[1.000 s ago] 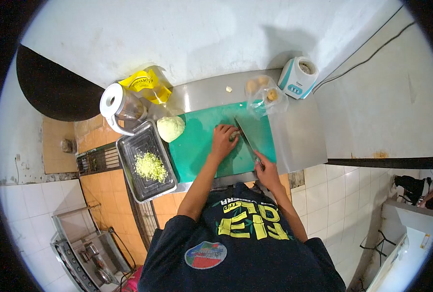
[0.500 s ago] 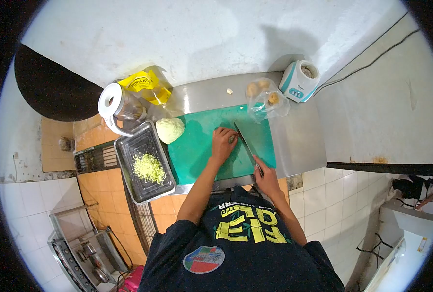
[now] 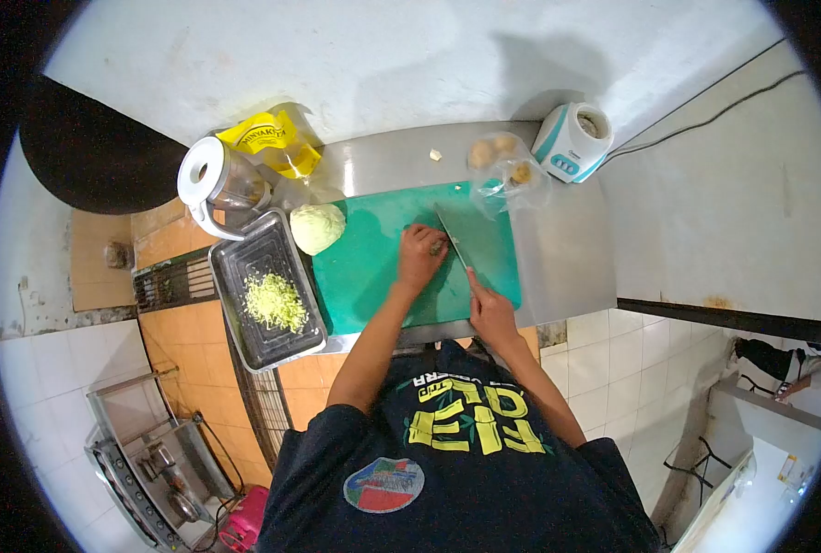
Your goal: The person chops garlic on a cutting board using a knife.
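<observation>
A kitchen knife (image 3: pixel 453 236) is in my right hand (image 3: pixel 492 313), its fingers wrapped round the handle and the blade slanting up and left over the green cutting board (image 3: pixel 373 286). My left hand (image 3: pixel 421 254) is closed on the board just left of the blade, its fingertips on a small piece whose kind I cannot make out. A pale bit lies close to the blade's right side. At the board's left edge sits a pale green cabbage (image 3: pixel 317 229). Farther left, a metal tray (image 3: pixel 230 281) holds a heap of finely chopped cabbage (image 3: pixel 276 302).
Behind the board lie a clear plastic bag (image 3: pixel 489 192) with several round brown items and a small pale scrap (image 3: pixel 435 155). A white and teal blender base (image 3: pixel 571 143) stands back right. Back left are a blender jug (image 3: pixel 230 189) and a yellow pouch (image 3: pixel 272 138).
The knife and my right hand have shifted slightly up and left, with the blade now closer to my left fingertips. The whole view has also shifted a little.
</observation>
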Available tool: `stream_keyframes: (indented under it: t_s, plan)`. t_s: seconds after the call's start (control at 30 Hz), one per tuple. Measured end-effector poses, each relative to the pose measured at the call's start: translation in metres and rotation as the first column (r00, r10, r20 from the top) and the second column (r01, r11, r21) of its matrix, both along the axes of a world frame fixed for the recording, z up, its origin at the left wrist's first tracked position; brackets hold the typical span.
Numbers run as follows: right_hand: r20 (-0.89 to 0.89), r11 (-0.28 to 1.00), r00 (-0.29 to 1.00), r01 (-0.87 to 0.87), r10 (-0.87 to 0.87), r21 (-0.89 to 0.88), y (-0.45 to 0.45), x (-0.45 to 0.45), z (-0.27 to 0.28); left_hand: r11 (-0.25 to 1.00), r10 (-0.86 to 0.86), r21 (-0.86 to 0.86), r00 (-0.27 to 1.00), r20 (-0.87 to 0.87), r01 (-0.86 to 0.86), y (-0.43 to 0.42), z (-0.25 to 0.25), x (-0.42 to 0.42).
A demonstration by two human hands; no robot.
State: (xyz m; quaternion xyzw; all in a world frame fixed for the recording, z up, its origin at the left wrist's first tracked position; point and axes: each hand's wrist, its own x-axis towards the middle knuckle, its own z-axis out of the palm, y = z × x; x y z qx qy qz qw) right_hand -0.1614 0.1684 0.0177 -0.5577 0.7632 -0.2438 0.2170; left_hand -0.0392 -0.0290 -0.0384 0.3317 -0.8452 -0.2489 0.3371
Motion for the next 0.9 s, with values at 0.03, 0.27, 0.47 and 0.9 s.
stream_keyframes:
  t_s: [0.03, 0.27, 0.47, 0.9]
  plan:
    - [0.014, 1.000, 1.000, 0.010, -0.010, 0.012, -0.003, 0.000, 0.002, 1.000, -0.004, -0.008, 1.000, -0.015, 0.004, -0.001, 0.001, 0.000]
    - [0.117, 0.998, 0.992, 0.037, -0.044, 0.058, 0.051, -0.009, 0.033, 1.000, 0.000, -0.014, 1.000, -0.010, -0.001, 0.002, 0.007, 0.001]
    - [0.144, 0.991, 0.982, 0.130, -0.126, -0.021, 0.053, -0.013, 0.040, 0.999, -0.023, -0.039, 1.000, 0.002, 0.023, 0.004, 0.019, 0.002]
    - [0.243, 0.986, 0.956, 0.165, -0.161, 0.006, 0.036, 0.001, 0.023, 0.996, -0.019, -0.091, 1.000, 0.022, 0.021, 0.002, 0.013, -0.005]
